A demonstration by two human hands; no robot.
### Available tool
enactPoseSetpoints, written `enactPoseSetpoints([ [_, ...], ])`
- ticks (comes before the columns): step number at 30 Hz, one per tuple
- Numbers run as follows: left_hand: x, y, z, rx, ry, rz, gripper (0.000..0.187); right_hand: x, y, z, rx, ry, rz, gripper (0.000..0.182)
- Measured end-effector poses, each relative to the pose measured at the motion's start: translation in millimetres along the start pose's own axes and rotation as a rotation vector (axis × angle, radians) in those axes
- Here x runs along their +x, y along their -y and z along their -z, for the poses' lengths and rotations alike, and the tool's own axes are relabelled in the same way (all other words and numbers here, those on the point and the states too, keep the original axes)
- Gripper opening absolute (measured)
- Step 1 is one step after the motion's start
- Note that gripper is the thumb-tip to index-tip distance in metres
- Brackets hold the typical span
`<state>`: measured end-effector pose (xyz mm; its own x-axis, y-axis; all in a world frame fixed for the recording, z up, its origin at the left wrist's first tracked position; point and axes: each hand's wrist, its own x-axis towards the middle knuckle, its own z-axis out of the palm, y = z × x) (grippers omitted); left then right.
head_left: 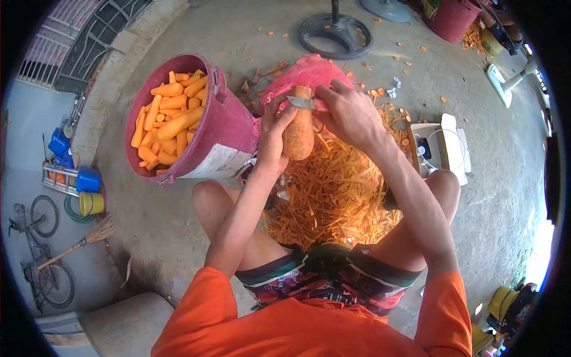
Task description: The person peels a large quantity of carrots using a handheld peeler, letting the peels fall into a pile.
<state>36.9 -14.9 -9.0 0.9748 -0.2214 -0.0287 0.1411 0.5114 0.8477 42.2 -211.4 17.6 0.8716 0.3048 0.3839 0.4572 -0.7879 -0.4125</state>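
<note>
My left hand (275, 134) is wrapped round a thick, unpeeled carrot (298, 140), held upright above the pile of peelings. A small knife (301, 102) is in my right hand (351, 113), its short metal blade lying across the carrot near the top end. Part of a pinkish handle shows by my fingers; the rest is hidden. Just behind both hands is a red mesh sack (309, 68), its contents mostly out of sight. Orange carrot peelings (333, 190) are heaped on the ground between my legs.
Left of me stands a large pink tub (229, 128) full of peeled carrots (178, 124). An open white box (441, 149) with a cable lies to the right. Ahead is a round black metal base (334, 50). Carrot slices lie scattered over the concrete floor (493, 196).
</note>
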Motion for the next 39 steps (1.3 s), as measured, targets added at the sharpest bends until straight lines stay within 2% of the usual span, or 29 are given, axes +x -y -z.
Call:
enactPoseSetpoints([
  [3, -3, 0, -3, 0.036, 0.036, -0.033, 0.038, 1, -8, -7, -0.004, 0.057, -0.053, 0.026],
  [4, -4, 0, 0, 0.035, 0.037, -0.025, 0.038, 6, -30, -17, -0.004, 0.059, -0.06, 0.026],
  [6, -6, 2, 9, 0.087, 0.176, 0.006, 0.036, 13, -88, -37, -0.089, 0.25, -0.327, 0.025],
  [7, -7, 2, 8, 0.112, 0.202, -0.01, 0.043, 10, -95, -28, -0.088, 0.25, -0.328, 0.025],
  [8, -5, 2, 6, 0.114, 0.202, -0.015, 0.043, 11, -104, -17, -0.018, 0.183, -0.297, 0.027],
  [10, -4, -1, -1, -0.045, 0.039, 0.067, 0.044, 16, -89, 10, 0.053, 0.14, -0.253, 0.029],
  [12, 5, 2, 10, -0.085, 0.063, 0.12, 0.042, 12, -49, 39, 0.344, 0.061, -0.236, 0.029],
  [13, 7, 3, 9, -0.115, 0.008, 0.155, 0.041, 9, -41, 35, 0.348, 0.071, -0.236, 0.029],
  [15, 7, 5, 12, -0.202, -0.033, 0.284, 0.041, 2, -28, 27, 0.87, 0.108, -0.107, 0.027],
  [16, 9, 6, 15, -0.2, -0.03, 0.29, 0.041, 1, -17, 28, 0.871, 0.103, -0.113, 0.027],
  [18, 10, 7, 16, -0.39, 0.127, 0.435, 0.044, 0, 0, 29, 0.708, 0.193, 0.189, 0.028],
  [19, 9, 7, 14, -0.391, 0.128, 0.44, 0.044, 0, -2, 23, 0.677, 0.172, 0.258, 0.031],
  [22, 5, 4, 7, -0.389, 0.146, 0.389, 0.045, 2, -15, 13, 0.729, 0.233, 0.166, 0.031],
  [24, 3, 2, 5, -0.383, 0.055, 0.397, 0.045, 3, -21, 7, 0.74, 0.204, 0.226, 0.032],
  [27, 5, 5, 12, -0.34, 0.119, 0.432, 0.045, 6, -43, 4, 0.692, 0.133, 0.28, 0.031],
  [29, 2, 4, 31, -0.314, 0.142, 0.496, 0.044, 11, -72, 6, 0.925, 0.162, -0.067, 0.021],
  [30, -1, -1, 31, -0.29, 0.168, 0.555, 0.043, 9, -71, 8, 0.924, 0.165, -0.068, 0.021],
  [31, -3, -2, 25, -0.177, 0.06, 0.506, 0.041, 10, -71, 11, 0.928, 0.117, -0.068, 0.019],
  [32, -2, -1, 20, -0.178, 0.064, 0.496, 0.041, 12, -70, 15, 0.931, 0.068, -0.063, 0.018],
  [33, 0, 1, 16, -0.203, 0.015, 0.442, 0.041, 11, -57, 11, 1.052, 0.185, -0.021, 0.017],
  [34, 3, 1, 13, -0.229, -0.032, 0.392, 0.041, 5, -39, -3, 0.821, 0.101, 0.112, 0.02],
  [36, 8, 2, 15, -0.209, 0.003, 0.392, 0.041, 1, -5, 5, 0.643, 0.192, 0.313, 0.025],
  [37, 6, 4, 20, -0.191, 0.024, 0.402, 0.041, 3, -10, 11, 0.61, 0.21, 0.268, 0.028],
  [38, -1, 7, 26, -0.176, 0.036, 0.42, 0.041, 2, -26, 3, 0.626, 0.16, 0.129, 0.022],
  [39, -4, 5, 32, -0.107, 0.062, 0.481, 0.038, 8, -49, 3, 0.794, 0.16, 0.021, 0.02],
])
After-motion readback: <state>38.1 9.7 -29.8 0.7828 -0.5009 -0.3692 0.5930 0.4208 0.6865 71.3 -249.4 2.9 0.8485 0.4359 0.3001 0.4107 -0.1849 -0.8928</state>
